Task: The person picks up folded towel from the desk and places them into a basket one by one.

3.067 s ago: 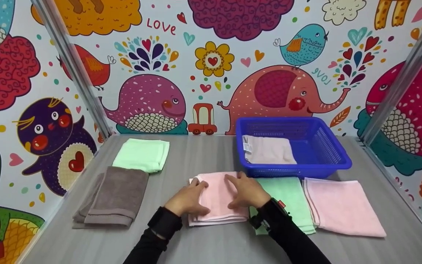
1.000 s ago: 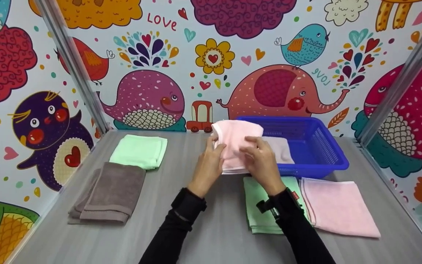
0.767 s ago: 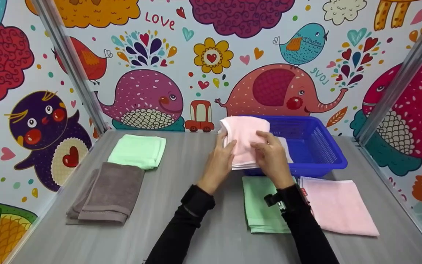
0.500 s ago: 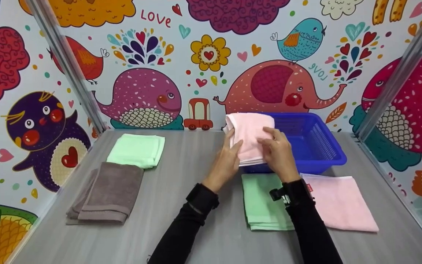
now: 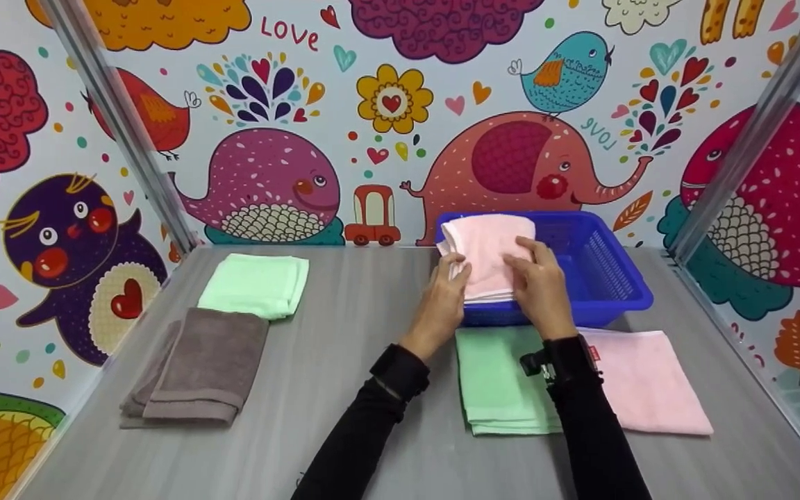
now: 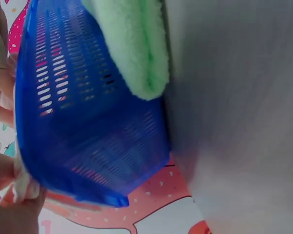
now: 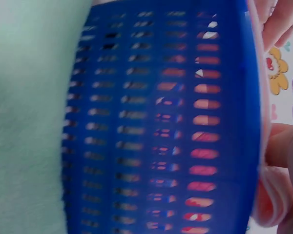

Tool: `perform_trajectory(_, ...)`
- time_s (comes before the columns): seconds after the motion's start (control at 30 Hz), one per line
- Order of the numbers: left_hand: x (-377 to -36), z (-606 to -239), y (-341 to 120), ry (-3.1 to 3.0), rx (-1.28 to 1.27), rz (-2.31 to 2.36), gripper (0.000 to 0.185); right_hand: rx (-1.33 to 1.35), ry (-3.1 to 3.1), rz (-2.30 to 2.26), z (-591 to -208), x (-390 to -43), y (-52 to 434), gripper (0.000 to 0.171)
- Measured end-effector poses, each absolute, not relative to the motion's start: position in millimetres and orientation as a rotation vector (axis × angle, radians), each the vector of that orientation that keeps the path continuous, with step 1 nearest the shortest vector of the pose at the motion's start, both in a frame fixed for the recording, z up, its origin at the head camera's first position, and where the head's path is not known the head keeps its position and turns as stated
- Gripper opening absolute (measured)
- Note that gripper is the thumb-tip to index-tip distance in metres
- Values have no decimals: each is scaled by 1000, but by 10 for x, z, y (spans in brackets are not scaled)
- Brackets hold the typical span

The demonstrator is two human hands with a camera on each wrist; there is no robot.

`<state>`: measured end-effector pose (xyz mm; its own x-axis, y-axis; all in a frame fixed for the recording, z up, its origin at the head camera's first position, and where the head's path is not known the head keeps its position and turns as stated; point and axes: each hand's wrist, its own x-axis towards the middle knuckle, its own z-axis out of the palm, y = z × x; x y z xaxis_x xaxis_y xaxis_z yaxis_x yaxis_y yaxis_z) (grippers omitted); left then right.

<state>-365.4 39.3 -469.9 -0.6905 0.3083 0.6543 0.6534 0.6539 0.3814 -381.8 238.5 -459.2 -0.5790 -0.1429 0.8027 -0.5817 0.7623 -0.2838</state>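
Note:
In the head view a folded pink towel point(image 5: 489, 253) is held over the left part of the blue plastic basket point(image 5: 608, 306). My left hand point(image 5: 436, 305) grips its left edge, thumb in front. My right hand point(image 5: 543, 288) pinches the lower right side. The towel's layered lower edge is right at the basket's front rim and hides the inside of that part. From the left wrist, the towel's edge point(image 6: 23, 183) shows between fingers beside the basket rim. The right wrist view has a rolled towel edge point(image 7: 275, 195) between thumb and fingers.
A green towel point(image 5: 504, 382) and a larger pink towel point(image 5: 660, 389) lie before the basket, partly under my right forearm. On the left of the table point(image 5: 344, 361) are a mint towel point(image 5: 254, 285) and a grey-brown towel point(image 5: 209, 364). Patterned walls with metal posts enclose the table.
Both hands have lifted the pink towel off the table and carried it forward and right over the basket. The pale towel inside the basket is now hidden behind it.

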Motion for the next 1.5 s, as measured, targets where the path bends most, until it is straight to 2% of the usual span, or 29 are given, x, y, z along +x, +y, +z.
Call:
perform_trajectory(0.33, -3696, -4746, 417, -2368, -780, -801, 37, 472, -2145, 698, -4674, -3867, 2440, 19)
perform_trajectory(0.8, -3694, -4862, 408, -2569, -839, -424, 57, 387, -2456, 781, -4630, -3847, 2530, 25)
perform_trajectory(0.97, -3689, -4869, 411, -2583, -827, -353, 63, 392, -2559, 745, -4639, -3856, 2546, 22)
perform_trajectory(1.3, -3685, -4881, 402, -2572, -797, -228, 60, 430, -2669, 603, -4649, -3839, 2511, 30)
perform_trajectory(1.5, -3700, -4890, 411, -2535, -784, -137, 52, 334, -2762, 503, -4649, -3818, 2487, 48)
